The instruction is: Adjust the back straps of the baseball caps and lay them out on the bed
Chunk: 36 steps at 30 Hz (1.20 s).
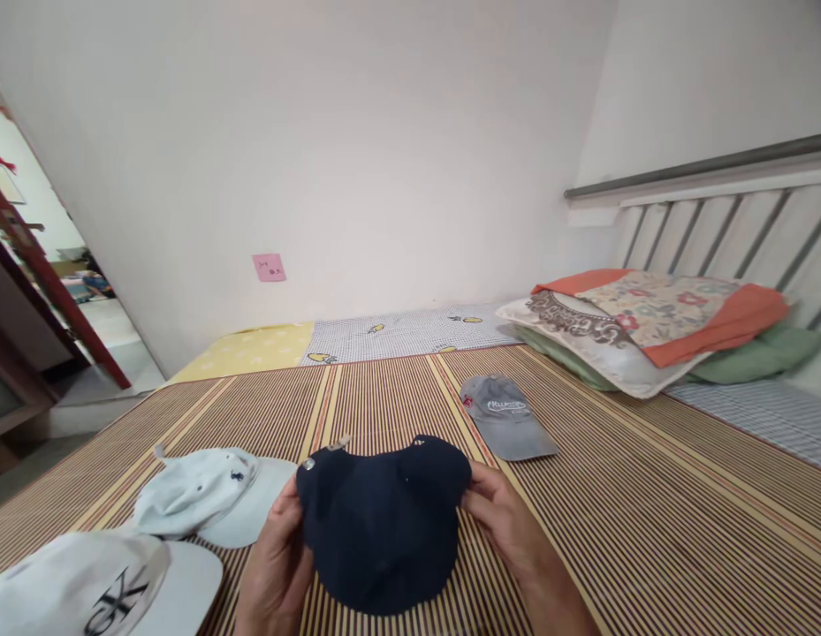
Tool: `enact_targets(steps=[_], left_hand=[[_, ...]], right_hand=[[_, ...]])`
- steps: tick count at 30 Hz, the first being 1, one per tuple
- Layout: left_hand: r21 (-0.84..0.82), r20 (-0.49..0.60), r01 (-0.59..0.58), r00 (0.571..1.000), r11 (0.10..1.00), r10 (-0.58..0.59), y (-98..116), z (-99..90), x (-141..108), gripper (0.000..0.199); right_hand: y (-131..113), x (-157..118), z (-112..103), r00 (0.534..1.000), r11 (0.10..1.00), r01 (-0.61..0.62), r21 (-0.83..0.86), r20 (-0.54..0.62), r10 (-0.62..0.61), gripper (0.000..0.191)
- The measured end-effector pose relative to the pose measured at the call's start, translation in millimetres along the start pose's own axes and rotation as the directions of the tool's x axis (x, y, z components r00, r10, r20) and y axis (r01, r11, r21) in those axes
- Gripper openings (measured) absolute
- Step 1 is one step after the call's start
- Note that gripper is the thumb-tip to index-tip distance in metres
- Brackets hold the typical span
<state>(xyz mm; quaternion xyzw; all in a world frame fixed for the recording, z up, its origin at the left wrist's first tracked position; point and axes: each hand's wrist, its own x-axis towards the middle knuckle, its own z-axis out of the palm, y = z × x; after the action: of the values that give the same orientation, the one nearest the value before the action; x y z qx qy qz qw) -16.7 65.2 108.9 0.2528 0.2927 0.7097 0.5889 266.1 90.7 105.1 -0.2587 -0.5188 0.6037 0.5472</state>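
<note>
A navy baseball cap [383, 521] is held up in front of me above the striped mat, its back strap opening facing away at the top. My left hand [281, 539] grips the cap's left edge, thumb and fingers closed on it. On its right edge, my right hand [496, 503] pinches the fabric. To the left lies a pale mint cap [191, 490] with a small dark emblem. Nearer to me on that side is a white cap [72, 583] with black letters, cut off by the frame. A grey cap [503, 420] with white lettering rests farther off to the right.
The striped bamboo mat [622, 495] covers the bed. Pillows [582, 331] with a floral, orange-edged cover [681, 309] lie at the back right beside slatted rails [734, 230]. A pink note [269, 268] is stuck on the wall. An open doorway [105, 291] stands at the left.
</note>
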Motion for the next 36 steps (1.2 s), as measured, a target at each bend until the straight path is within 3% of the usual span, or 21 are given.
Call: enact_targets(steps=[5, 9, 11, 14, 17, 19, 21, 25, 28, 32, 36], left_hand=[[0.219, 0.011, -0.003, 1.0, 0.976, 0.0, 11.5, 9.0, -8.9, 0.051], [0.489, 0.109, -0.137, 0.989, 0.862, 0.096, 3.3, -4.7, 2.7, 0.041], [0.642, 0.19, -0.245, 0.969, 0.726, 0.159, -4.7, -14.6, 11.7, 0.032], [0.817, 0.32, -0.374, 0.927, 0.44, 0.194, -16.6, -24.7, 20.5, 0.012], [0.892, 0.398, -0.407, 0.913, 0.198, 0.088, -24.0, -26.3, 20.6, 0.018], [0.906, 0.404, -0.402, 0.915, 0.13, 0.014, -25.2, -25.2, 18.4, 0.022], [0.911, 0.395, -0.391, 0.919, 0.132, -0.003, -23.2, -24.0, 16.1, 0.026], [0.917, 0.322, -0.318, 0.947, 0.242, 0.026, -13.7, -17.1, 11.0, 0.032], [0.911, 0.297, -0.303, 0.953, 0.279, 0.064, -11.2, -3.4, 5.4, 0.021], [0.912, 0.358, -0.354, 0.933, 0.206, 0.02, -24.8, 16.2, -1.2, 0.015], [0.927, 0.362, -0.352, 0.929, 0.129, -0.071, -44.3, 19.4, -2.4, 0.026]], right_hand=[[-5.2, 2.4, -0.8, 0.992, 0.97, 0.122, -0.209, 0.013, -0.122, 0.036], [3.3, 5.5, -5.6, 0.975, 0.911, 0.182, -0.37, -0.049, -0.215, 0.032], [8.9, 6.9, -8.6, 0.962, 0.848, 0.198, -0.491, -0.068, -0.263, 0.028], [22.7, 7.6, -14.6, 0.969, 0.745, 0.183, -0.641, -0.01, -0.246, 0.025], [42.6, 5.7, -22.3, 0.991, 0.663, 0.122, -0.739, 0.057, -0.119, 0.034], [53.1, 3.6, -27.0, 0.996, 0.627, 0.091, -0.773, 0.073, -0.055, 0.043], [56.1, 1.9, -29.6, 0.998, 0.61, 0.067, -0.79, 0.062, -0.029, 0.048], [38.4, 1.9, -23.6, 0.998, 0.623, 0.031, -0.782, -0.008, -0.059, 0.043], [19.0, 3.0, -9.8, 0.995, 0.668, 0.021, -0.744, -0.047, -0.084, 0.032], [6.5, 1.2, 13.9, 0.996, 0.693, 0.018, -0.72, -0.048, -0.076, 0.03], [5.5, -3.3, 33.6, 0.999, 0.651, -0.033, -0.758, -0.008, 0.042, 0.031]])
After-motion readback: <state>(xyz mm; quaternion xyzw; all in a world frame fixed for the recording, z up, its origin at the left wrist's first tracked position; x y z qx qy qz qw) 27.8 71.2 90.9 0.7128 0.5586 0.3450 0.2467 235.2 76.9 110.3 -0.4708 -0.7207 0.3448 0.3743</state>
